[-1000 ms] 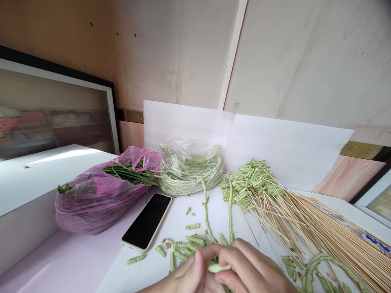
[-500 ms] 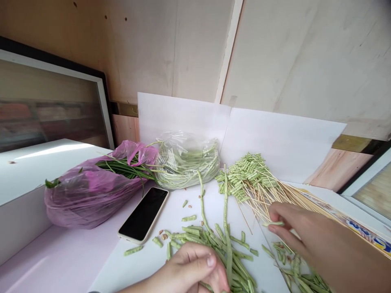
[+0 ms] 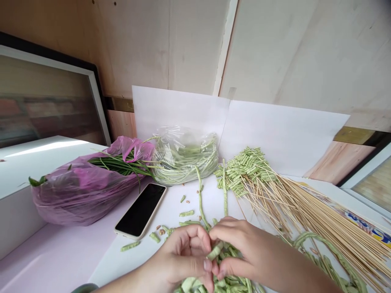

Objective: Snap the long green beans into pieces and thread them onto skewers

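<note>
My left hand (image 3: 187,254) and my right hand (image 3: 244,248) meet above the pile at the front of the table. A short piece of green long bean (image 3: 215,250) is pinched between their fingertips, both hands closed on it. Whether more lies inside my curled left fingers is hidden. Beneath the hands spreads a heap of cut bean pieces (image 3: 227,285). Behind it, two uncut long beans (image 3: 225,199) stretch away from me. To the right, many thin wooden skewers (image 3: 293,203) lie bundled, their far ends threaded with short bean pieces (image 3: 252,167).
A phone (image 3: 141,211) lies left of the heap. Behind it are a purple plastic bag (image 3: 82,195) of green stalks and a clear bag (image 3: 186,158) of long beans. Long beans (image 3: 332,252) lie at right. White boards (image 3: 284,138) stand against the wall.
My right hand has moved left from beside the skewers to meet my left hand, bringing the bean piece with it. The long beans at right are now uncovered. The view has shifted slightly.
</note>
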Tool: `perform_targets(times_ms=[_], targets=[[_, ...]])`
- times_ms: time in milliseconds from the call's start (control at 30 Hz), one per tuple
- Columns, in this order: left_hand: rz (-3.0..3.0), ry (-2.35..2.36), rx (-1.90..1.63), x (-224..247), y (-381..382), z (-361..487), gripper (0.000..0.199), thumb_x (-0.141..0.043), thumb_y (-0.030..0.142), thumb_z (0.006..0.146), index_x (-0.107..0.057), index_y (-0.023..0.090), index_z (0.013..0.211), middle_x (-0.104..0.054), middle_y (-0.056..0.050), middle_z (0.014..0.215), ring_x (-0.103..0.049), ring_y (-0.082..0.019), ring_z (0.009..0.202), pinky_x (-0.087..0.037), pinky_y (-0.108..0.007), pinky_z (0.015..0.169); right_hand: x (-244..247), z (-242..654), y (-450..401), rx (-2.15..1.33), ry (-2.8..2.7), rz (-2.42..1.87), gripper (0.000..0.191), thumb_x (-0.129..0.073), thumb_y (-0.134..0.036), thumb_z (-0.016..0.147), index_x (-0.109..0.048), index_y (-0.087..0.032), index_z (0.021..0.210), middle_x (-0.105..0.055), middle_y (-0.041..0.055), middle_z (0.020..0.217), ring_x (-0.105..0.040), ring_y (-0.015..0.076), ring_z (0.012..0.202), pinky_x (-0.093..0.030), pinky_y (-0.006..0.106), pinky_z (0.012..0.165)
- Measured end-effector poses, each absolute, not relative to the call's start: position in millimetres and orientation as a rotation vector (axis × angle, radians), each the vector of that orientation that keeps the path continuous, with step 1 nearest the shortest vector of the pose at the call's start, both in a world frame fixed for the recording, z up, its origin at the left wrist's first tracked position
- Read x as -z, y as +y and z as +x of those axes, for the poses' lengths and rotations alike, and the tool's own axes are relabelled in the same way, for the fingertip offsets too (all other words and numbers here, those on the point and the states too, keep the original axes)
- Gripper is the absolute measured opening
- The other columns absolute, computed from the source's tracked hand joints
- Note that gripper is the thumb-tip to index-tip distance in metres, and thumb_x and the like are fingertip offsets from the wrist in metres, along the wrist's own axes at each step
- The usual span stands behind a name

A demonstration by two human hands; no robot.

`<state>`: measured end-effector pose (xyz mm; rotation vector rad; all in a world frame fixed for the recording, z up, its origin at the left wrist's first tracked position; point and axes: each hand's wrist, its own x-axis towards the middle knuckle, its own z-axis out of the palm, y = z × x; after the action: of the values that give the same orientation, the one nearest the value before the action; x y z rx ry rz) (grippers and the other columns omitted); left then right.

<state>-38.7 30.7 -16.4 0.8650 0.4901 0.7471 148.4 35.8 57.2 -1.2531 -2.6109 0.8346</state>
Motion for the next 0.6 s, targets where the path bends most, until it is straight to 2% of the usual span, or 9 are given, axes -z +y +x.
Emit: perform_targets(times_ms=[33,167,267,367,467,600], targets=[[0.874,0.523,-0.759,16,32,-39,0.036,-0.080,0.033,0.068,-0.050,0.015,0.077,-0.064,-0.003,0.070,-0.061,-0.011,0.057,-0.050,-0.024,0.059,-55,147,37,-0.833,-2.600,-1.238,0.006,-0.072,-0.022,0.082,-0.066,-0.021,0.080,-0.061,-0.0027,0.077,-0.060,0.0161,0.080,-0.042,0.023,0.067],[1.054,0.657,-0.718,16,33,-42,0.041,-0.070,0.051,0.075,-0.051,0.016,0.085,-0.058,0.000,0.067,-0.049,-0.007,0.045,-0.040,-0.020,0.048,-50,150,41,-0.852,-2.556,-1.218,0.020,-0.062,-0.024,0.089,-0.062,-0.018,0.070,-0.052,-0.0044,0.066,-0.051,0.0105,0.061,-0.034,0.021,0.056],[1.440,0.706,-0.670,13,32,-45,0.044,-0.050,0.060,0.086,-0.050,0.017,0.080,-0.045,0.003,0.063,-0.039,-0.007,0.049,-0.032,-0.020,0.047,-44,147,42,-0.757,-2.574,-1.248,0.027,-0.068,-0.024,0.083,-0.053,-0.018,0.062,-0.042,-0.0063,0.061,-0.044,0.0094,0.057,-0.028,0.022,0.051],[1.824,0.620,-0.635,12,30,-46,0.041,-0.038,0.053,0.093,-0.044,0.018,0.072,-0.043,0.001,0.064,-0.041,-0.010,0.057,-0.031,-0.021,0.053,-32,143,39,-0.719,-2.656,-1.142,0.031,-0.067,-0.021,0.080,-0.047,-0.020,0.055,-0.031,-0.0078,0.055,-0.034,0.0092,0.053,-0.025,0.023,0.050],[2.014,0.578,-0.534,19,30,-47,0.041,-0.045,0.043,0.092,-0.032,0.019,0.062,-0.034,0.004,0.055,-0.031,-0.008,0.046,-0.022,-0.025,0.046,-19,141,33,-0.831,-2.778,-0.995,0.038,-0.059,-0.021,0.080,-0.042,-0.022,0.046,-0.022,-0.0078,0.049,-0.020,0.0108,0.049,-0.021,0.027,0.047],[2.202,0.484,-0.394,34,31,-52,0.047,-0.052,0.023,0.088,-0.023,0.019,0.051,-0.020,0.005,0.042,-0.018,-0.009,0.037,-0.016,-0.031,0.043,-12,144,25,-1.013,-2.763,-1.099,0.041,-0.057,-0.019,0.075,-0.032,-0.022,0.042,-0.014,-0.0076,0.044,-0.014,0.0113,0.045,-0.014,0.030,0.042]])
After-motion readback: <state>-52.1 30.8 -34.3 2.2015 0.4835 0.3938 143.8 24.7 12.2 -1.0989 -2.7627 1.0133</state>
